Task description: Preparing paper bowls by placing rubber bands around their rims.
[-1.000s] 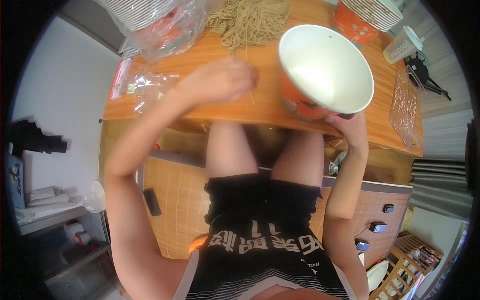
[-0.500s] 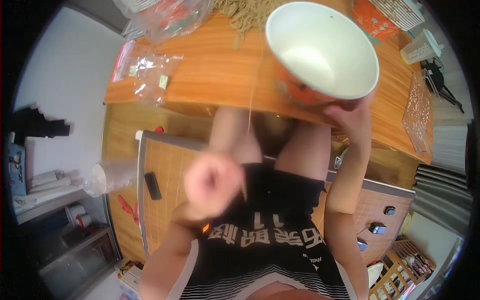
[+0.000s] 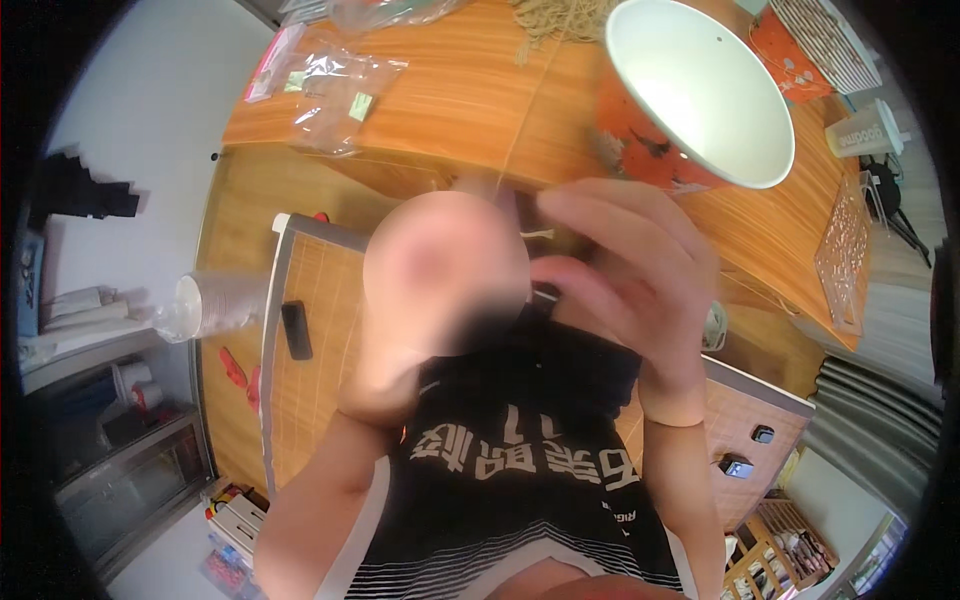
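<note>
A thin strand of twine (image 3: 520,128) runs from the tan twine pile (image 3: 575,22) across the wooden table and over its near edge toward my hands. Above my lap, my left hand (image 3: 447,262) is curled into a fist around the strand's lower end, its fingers smeared. Close beside it, my right hand (image 3: 640,255) has thumb and fingers spread apart with nothing visibly gripped. Beyond the right hand stands a large paper bucket (image 3: 655,150), orange-red outside and white inside, tilted toward me near the table's edge; no hand touches it.
Clear plastic bags (image 3: 335,95) lie at the table's left. Stacked buckets (image 3: 790,50), a drink cup (image 3: 868,130) and a clear speckled sheet (image 3: 843,255) are at the right. A phone (image 3: 297,330) lies on the mat left of me, near a wrapped cup stack (image 3: 215,305).
My right hand has let go of the bucket and come left beside my left hand. The left hand has risen toward the table. The view has shifted, so the table appears higher.
</note>
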The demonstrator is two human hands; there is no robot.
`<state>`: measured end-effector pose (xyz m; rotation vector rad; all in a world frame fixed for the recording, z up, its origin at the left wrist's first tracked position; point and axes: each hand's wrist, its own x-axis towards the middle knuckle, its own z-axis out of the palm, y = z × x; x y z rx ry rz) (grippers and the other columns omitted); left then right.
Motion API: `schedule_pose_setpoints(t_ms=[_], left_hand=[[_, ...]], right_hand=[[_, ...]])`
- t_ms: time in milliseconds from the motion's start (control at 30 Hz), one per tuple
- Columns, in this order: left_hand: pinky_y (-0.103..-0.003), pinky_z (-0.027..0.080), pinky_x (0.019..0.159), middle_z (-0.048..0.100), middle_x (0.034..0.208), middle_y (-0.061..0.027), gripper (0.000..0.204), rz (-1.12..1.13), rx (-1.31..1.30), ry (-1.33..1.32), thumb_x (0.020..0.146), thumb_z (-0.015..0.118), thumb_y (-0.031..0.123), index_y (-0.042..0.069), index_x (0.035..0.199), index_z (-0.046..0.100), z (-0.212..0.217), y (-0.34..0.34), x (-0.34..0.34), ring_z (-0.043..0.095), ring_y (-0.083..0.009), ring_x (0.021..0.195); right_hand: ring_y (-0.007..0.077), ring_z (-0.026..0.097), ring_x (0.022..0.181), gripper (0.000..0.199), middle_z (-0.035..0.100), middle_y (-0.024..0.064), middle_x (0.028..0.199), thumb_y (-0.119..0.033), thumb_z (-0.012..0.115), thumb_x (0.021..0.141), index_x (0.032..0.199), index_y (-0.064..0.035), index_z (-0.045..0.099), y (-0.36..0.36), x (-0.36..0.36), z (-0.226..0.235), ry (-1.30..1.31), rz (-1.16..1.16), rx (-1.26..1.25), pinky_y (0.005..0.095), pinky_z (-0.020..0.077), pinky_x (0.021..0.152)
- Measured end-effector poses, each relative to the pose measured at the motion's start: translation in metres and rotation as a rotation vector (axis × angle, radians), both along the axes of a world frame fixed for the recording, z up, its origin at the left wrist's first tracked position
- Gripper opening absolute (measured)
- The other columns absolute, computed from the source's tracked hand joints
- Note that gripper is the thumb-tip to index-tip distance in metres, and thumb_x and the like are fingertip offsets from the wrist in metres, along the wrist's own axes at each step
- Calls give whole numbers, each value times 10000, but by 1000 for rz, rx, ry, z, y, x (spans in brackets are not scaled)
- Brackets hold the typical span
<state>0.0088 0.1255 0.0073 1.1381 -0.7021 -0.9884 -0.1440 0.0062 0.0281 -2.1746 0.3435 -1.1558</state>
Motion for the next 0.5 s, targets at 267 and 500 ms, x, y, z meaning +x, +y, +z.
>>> schedule_pose_setpoints(t_ms=[267, 500], left_hand=[[-162, 357, 540, 557, 670, 74, 116, -20, -60, -60, 910, 686, -43, -8, 1018, 663, 7, 1, -2, 470, 17, 584], [-227, 446, 531, 702, 730, -77, 155, 98, -131, -718, 751, 814, -48, 11, 886, 765, 12, -6, -7, 607, -87, 591]], right_hand=[[243, 684, 862, 171, 710, 61, 936, -42, 787, 748, 913, -68, 751, -9, 5, -10, 18, 13, -72, 326, 557, 763], [250, 675, 814, 121, 689, 59, 880, -107, 793, 780, 875, -76, 725, -11, -11, -14, 48, 51, -69, 345, 545, 716]])
